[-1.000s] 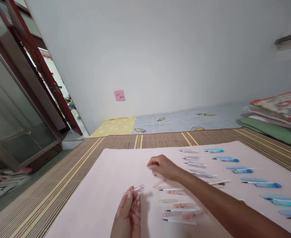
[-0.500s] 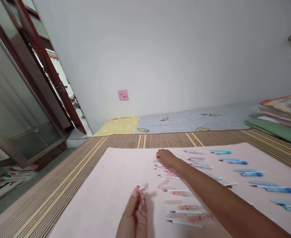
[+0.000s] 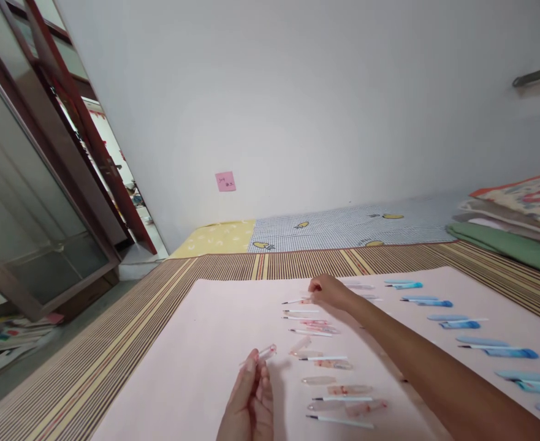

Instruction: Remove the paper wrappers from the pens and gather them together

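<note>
Pale pink right across the sheet [image 3: 168, 361], and look at those blues: vivid see-through blue barrels [image 3: 460, 325], white refills [image 3: 338, 422] dark at the tip! Clear barrels [image 3: 350, 390] flushed pink and red. Tan-and-dark-brown stripes race along the mat [image 3: 127, 318], yellow bands lined with red. Yellow cloth [image 3: 221, 240] flecked white, blue-grey checked cloth [image 3: 325, 229] sporting yellow fruit, plain green folded cloth [image 3: 513, 243], pink note [image 3: 225, 181]!

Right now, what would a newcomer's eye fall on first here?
Probably the blue pen parts, lined up along the right side of the pale pink sheet. Next, the left hand holding a clear tube near the sheet's middle, and the right hand beside a white refill toward its far edge. Behind, a pink note on the white wall.
</note>
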`<move>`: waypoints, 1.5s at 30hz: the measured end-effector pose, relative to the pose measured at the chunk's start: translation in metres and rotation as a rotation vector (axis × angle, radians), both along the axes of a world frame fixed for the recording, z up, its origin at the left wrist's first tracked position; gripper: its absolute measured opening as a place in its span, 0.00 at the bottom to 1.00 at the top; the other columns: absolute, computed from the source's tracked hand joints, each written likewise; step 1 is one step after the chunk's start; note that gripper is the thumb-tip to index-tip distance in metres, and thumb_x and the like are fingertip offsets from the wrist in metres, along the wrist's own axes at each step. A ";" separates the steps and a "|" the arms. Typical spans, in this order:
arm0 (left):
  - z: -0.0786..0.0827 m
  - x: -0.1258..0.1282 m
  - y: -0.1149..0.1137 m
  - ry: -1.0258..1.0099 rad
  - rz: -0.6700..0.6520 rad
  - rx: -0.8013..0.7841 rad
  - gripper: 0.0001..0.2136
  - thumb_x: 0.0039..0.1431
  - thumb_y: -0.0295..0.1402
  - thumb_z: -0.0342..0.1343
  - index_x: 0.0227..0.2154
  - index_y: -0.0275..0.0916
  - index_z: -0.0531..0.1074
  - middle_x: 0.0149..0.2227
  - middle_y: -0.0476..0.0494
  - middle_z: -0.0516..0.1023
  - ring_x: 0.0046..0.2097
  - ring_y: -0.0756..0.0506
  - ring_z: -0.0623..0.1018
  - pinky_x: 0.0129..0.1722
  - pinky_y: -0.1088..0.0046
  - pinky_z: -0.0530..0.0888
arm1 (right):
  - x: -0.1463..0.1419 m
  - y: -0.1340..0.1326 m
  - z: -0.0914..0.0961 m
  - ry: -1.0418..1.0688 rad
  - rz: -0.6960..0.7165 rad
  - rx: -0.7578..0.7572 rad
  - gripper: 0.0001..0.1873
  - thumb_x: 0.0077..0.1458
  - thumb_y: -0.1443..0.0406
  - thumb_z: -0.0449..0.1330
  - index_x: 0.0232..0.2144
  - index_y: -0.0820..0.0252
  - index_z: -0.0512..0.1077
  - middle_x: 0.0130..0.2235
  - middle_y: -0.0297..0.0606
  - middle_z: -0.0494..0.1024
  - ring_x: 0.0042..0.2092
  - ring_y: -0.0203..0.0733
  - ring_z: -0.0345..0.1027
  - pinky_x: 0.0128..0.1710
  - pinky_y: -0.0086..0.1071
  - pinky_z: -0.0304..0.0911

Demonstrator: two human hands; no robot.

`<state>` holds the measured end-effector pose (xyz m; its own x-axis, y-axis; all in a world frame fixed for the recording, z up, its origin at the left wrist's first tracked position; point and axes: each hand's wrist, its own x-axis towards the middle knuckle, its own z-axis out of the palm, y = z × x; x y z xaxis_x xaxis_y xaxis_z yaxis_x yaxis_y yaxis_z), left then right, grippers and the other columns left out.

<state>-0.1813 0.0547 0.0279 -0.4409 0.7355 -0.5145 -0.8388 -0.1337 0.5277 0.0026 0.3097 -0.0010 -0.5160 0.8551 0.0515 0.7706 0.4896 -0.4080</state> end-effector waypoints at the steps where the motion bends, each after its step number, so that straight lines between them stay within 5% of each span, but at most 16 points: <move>1: 0.002 0.002 0.000 0.002 0.008 -0.001 0.08 0.59 0.15 0.53 0.36 0.28 0.75 0.31 0.40 0.81 0.26 0.51 0.81 0.26 0.82 0.80 | 0.000 -0.005 -0.003 -0.001 0.007 0.005 0.14 0.63 0.59 0.60 0.46 0.63 0.73 0.46 0.39 0.77 0.42 0.42 0.74 0.42 0.40 0.72; 7: 0.004 0.005 -0.002 0.072 0.040 0.007 0.10 0.56 0.12 0.54 0.33 0.29 0.76 0.33 0.40 0.81 0.28 0.51 0.82 0.30 0.82 0.81 | -0.008 -0.025 -0.011 0.007 0.039 0.070 0.12 0.64 0.59 0.59 0.44 0.62 0.73 0.45 0.39 0.77 0.44 0.42 0.72 0.45 0.42 0.69; 20: -0.010 0.000 -0.003 0.207 0.052 0.034 0.09 0.53 0.13 0.59 0.33 0.31 0.78 0.37 0.41 0.82 0.30 0.51 0.82 0.32 0.80 0.81 | -0.013 -0.026 -0.012 0.027 0.076 0.121 0.10 0.63 0.61 0.60 0.39 0.62 0.74 0.42 0.38 0.78 0.43 0.41 0.73 0.46 0.42 0.69; 29: 0.003 0.007 -0.004 0.130 -0.008 0.006 0.07 0.59 0.18 0.55 0.29 0.31 0.75 0.31 0.38 0.82 0.27 0.50 0.81 0.23 0.81 0.77 | 0.003 0.000 0.001 0.147 -0.017 0.065 0.13 0.64 0.60 0.59 0.46 0.63 0.73 0.46 0.39 0.77 0.43 0.42 0.74 0.44 0.41 0.72; 38: 0.004 0.010 0.000 0.010 -0.061 -0.031 0.06 0.54 0.15 0.58 0.31 0.30 0.76 0.29 0.41 0.79 0.23 0.52 0.78 0.22 0.82 0.77 | -0.022 0.018 -0.007 0.031 -0.075 0.004 0.16 0.64 0.60 0.59 0.51 0.61 0.70 0.51 0.42 0.75 0.47 0.44 0.73 0.45 0.44 0.71; 45: 0.009 0.010 -0.001 -0.062 -0.067 -0.046 0.07 0.60 0.17 0.52 0.32 0.27 0.75 0.28 0.38 0.79 0.23 0.52 0.78 0.21 0.83 0.76 | -0.020 0.025 -0.010 -0.102 -0.002 -0.058 0.16 0.64 0.60 0.59 0.52 0.60 0.70 0.52 0.42 0.74 0.47 0.45 0.73 0.46 0.44 0.71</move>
